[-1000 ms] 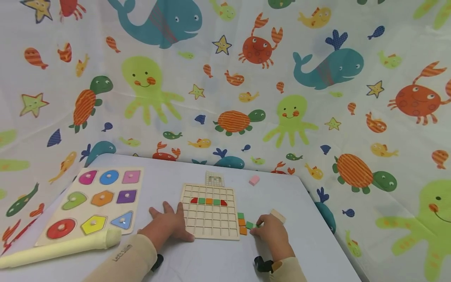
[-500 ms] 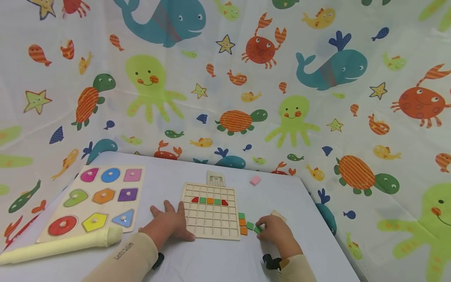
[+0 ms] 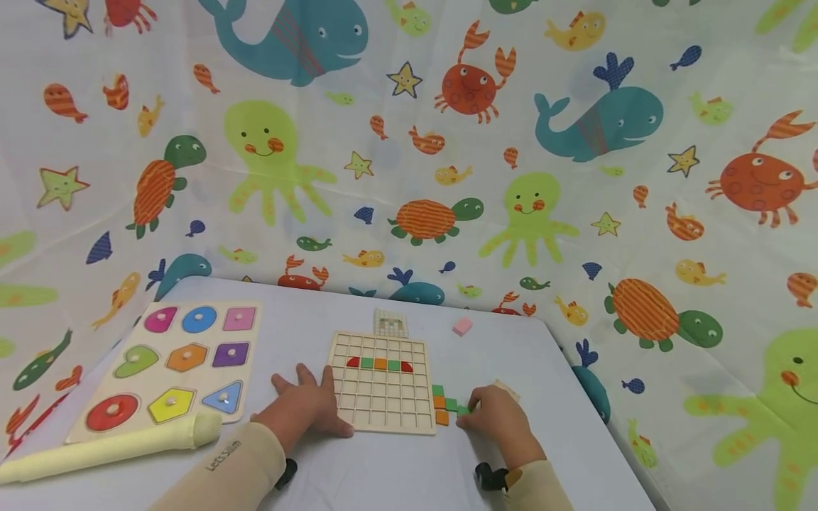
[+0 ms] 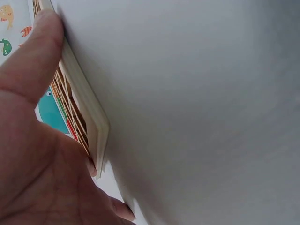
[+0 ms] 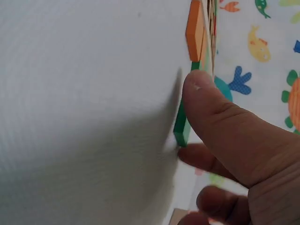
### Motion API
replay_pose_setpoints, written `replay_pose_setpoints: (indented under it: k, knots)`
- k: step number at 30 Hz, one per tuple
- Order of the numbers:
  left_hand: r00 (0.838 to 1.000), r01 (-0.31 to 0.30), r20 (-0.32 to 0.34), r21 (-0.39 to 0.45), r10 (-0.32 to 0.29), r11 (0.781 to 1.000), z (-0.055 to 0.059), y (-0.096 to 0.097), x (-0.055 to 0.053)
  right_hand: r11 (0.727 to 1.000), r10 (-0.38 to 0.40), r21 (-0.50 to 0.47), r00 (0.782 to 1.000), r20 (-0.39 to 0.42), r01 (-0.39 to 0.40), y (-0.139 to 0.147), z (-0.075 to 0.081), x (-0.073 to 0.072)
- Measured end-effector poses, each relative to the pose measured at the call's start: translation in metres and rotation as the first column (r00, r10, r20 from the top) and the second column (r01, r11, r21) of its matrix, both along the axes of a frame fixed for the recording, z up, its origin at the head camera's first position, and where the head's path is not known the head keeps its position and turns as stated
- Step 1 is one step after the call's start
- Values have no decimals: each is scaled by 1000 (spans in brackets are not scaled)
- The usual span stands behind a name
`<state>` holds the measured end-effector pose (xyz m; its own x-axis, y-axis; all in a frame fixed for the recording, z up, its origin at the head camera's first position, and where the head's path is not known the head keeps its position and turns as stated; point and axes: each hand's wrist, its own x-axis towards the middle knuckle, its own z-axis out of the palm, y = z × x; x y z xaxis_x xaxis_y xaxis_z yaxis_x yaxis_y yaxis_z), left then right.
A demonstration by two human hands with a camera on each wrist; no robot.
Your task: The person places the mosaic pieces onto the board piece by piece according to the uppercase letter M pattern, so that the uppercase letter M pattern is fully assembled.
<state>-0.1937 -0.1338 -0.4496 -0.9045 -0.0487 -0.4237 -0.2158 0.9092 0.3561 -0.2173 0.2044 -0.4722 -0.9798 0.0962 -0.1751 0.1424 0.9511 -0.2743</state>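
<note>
A wooden grid board (image 3: 383, 408) lies flat on the table, one of its rows holding red, green and orange pieces. My left hand (image 3: 309, 404) rests at its left edge with fingers spread; the left wrist view shows the thumb on the rim (image 4: 89, 101). Right of the board, my right hand (image 3: 498, 415) pinches a green square tile (image 3: 463, 411) between thumb and fingers, flat on the table. The right wrist view shows this green tile (image 5: 181, 126) partly behind the thumb. Another green tile (image 3: 451, 404) lies beside it, next to the orange tiles (image 3: 442, 417).
A shape puzzle board (image 3: 211, 326) with knobbed pieces lies left, a pale yellow stick (image 3: 121, 451) in front of it. Behind the grid board is a small pattern card (image 3: 390, 323). A pink block (image 3: 462, 326) sits back right. A wooden piece (image 3: 507, 389) lies behind my right hand.
My right hand moved right to a second green tile, then slid it back left beside the first one. The first green tile shifted up against the orange tiles. My left hand stayed put.
</note>
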Motion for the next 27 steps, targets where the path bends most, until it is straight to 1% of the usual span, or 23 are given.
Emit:
replay_pose_setpoints:
  k: [3,7,10,14,17,21,25,27]
  knots:
    - [1000,5,2,0,-5,1000,-1,-2,-1,999,-29,23,1000,6,29,-4,3,3]
    - [1000,10,-3,-6,-10,1000,-1,-3,-1,999,-19,48,1000,-18,20,-13,4,6]
    - [1000,14,-4,-4,-14,1000,-1,-3,0,998,-34,54,999,-34,36,-19,2,7]
    - [1000,12,-5,-2,-12,1000,-2,-3,1,997,-56,50,998,-35,58,-25,0,9]
    - [1000,10,-8,-3,-10,1000,-3,-2,1,997,-55,47,998,-30,56,-26,-1,10]
    - [1000,23,-9,3,-23,1000,-3,-1,1,996,-80,47,997,-21,80,-24,0,14]
    - [1000,24,-8,6,-24,1000,-1,0,1,997,-65,34,997,-37,66,-21,0,18]
    - [1000,14,-5,5,-14,1000,1,0,1,999,-46,16,998,-47,47,-21,0,18]
